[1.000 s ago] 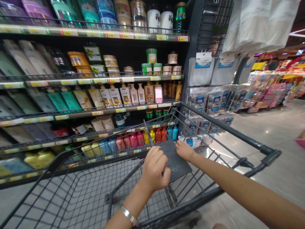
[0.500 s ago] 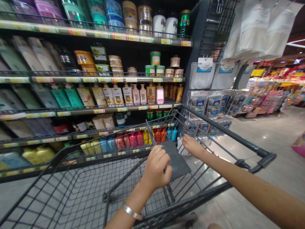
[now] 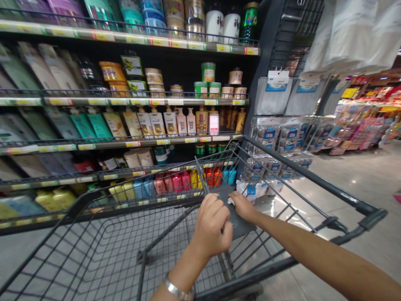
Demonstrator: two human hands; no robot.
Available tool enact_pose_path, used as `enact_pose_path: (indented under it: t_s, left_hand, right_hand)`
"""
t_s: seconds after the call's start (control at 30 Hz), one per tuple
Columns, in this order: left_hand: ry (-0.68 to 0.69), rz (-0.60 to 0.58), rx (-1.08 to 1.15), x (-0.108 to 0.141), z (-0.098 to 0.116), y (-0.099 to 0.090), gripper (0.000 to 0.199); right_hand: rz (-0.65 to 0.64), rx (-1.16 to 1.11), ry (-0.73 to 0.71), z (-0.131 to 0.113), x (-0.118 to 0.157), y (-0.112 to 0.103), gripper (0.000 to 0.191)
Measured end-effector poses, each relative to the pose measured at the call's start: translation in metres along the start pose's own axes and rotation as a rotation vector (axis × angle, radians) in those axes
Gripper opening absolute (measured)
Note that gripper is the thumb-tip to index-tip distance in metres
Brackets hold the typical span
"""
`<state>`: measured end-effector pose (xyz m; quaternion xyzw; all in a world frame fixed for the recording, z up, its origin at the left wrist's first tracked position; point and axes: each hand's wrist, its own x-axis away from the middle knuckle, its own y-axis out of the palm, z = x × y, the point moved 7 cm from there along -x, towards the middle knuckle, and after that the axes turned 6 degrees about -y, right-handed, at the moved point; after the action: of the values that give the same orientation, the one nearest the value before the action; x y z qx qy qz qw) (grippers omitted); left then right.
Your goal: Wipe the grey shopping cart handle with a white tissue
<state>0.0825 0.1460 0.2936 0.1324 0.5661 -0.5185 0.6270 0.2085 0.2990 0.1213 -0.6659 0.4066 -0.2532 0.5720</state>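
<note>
My left hand (image 3: 214, 228), with a silver bracelet on its wrist, is closed in a fist around a dark bar of the shopping cart's inner seat frame (image 3: 201, 174). Close beside it, to the right, my right hand (image 3: 244, 207) hovers over the flat grey seat panel (image 3: 239, 228). Its fingers are pinched on a small crumpled white piece (image 3: 231, 201), which looks like tissue. The black wire shopping cart (image 3: 109, 246) stands in front of me, and its basket floor shows bare mesh.
Store shelves (image 3: 140, 101) with pump bottles (image 3: 155, 123), jars (image 3: 208, 72) and price tags run along the far side of the cart. Packaged goods (image 3: 266, 133) hang on a rack at the right. Shiny tiled floor (image 3: 354, 175) lies beyond the cart handle.
My right hand has moved left and down, from near the cart's side wires to beside my left hand. My left hand keeps its grip. The view has shifted slightly.
</note>
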Motion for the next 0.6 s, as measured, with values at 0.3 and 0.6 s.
enact_pose_path:
  t_s: [0.3,0.6]
  left_hand:
    - [-0.061,0.025,0.058,0.003,0.001,0.001,0.019]
    - [-0.007,0.042,0.071,0.003,-0.001,0.001,0.018]
  right_hand:
    - [0.034,-0.063,0.200,-0.015,-0.035,-0.010,0.038]
    - [-0.135,-0.023,0.184,-0.038,-0.068,0.024,0.053]
